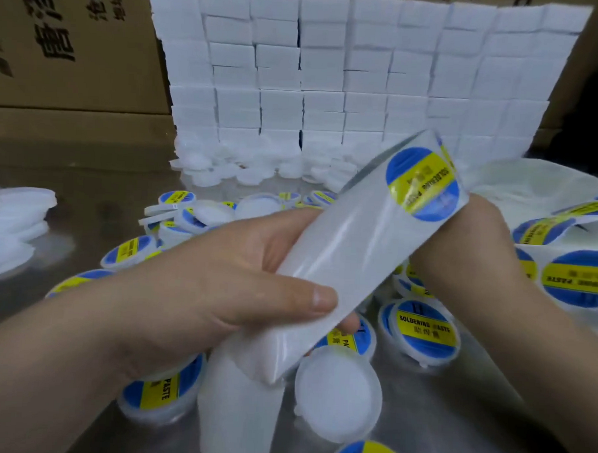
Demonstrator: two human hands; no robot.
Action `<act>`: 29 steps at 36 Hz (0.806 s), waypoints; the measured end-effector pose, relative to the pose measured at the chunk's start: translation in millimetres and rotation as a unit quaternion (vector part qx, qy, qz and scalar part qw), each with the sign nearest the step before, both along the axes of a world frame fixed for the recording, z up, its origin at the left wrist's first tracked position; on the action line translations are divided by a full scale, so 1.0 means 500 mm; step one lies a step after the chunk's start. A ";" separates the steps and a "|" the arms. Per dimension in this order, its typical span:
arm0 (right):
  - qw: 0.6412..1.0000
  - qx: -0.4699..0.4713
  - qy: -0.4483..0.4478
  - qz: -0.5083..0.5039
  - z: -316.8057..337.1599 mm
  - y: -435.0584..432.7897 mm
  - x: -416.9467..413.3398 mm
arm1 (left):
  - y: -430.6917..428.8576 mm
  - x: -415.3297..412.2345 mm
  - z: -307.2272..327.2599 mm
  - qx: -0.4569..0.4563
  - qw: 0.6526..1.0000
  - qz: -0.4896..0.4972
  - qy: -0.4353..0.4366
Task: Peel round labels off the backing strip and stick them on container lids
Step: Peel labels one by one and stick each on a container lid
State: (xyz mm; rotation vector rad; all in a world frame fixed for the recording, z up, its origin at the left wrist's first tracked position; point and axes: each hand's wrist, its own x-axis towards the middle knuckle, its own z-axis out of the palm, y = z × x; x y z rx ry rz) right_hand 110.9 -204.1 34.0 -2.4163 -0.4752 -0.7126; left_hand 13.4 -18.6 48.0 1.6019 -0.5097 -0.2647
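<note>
A glossy white backing strip (344, 259) slants across the middle, mostly bare, and trails down to the bottom edge. My left hand (226, 284) pinches its lower part between thumb and fingers. One round blue-and-yellow label (422, 183) sits near the strip's upper end. My right hand (475, 241) is under that end, its fingers hidden behind the strip. A plain white lid (340, 389) lies below the strip. Several lids with labels on them, such as one labelled lid (423, 329), lie around it.
A wall of stacked white boxes (359, 68) stands at the back, with loose white lids (259, 169) at its foot. Brown cartons (72, 45) fill the left. More label strips (576, 272) lie at the right. White lids (13, 227) pile at the left edge.
</note>
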 end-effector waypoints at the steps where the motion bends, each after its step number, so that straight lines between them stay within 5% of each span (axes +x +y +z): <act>1: 1.000 0.013 0.004 0.026 0.001 0.004 -0.003 | -0.001 0.001 -0.001 0.008 1.000 0.012 -0.001; 11: 0.949 0.198 0.133 0.206 0.008 0.008 -0.032 | 0.008 0.020 -0.001 0.040 0.949 0.312 -0.034; 19: 0.828 0.371 0.102 0.408 0.012 0.007 -0.013 | 0.000 0.015 0.003 0.039 0.965 0.259 -0.013; 29: 0.819 0.369 0.099 0.427 -0.002 0.024 -0.033 | -0.008 0.014 -0.017 0.090 0.982 0.164 0.014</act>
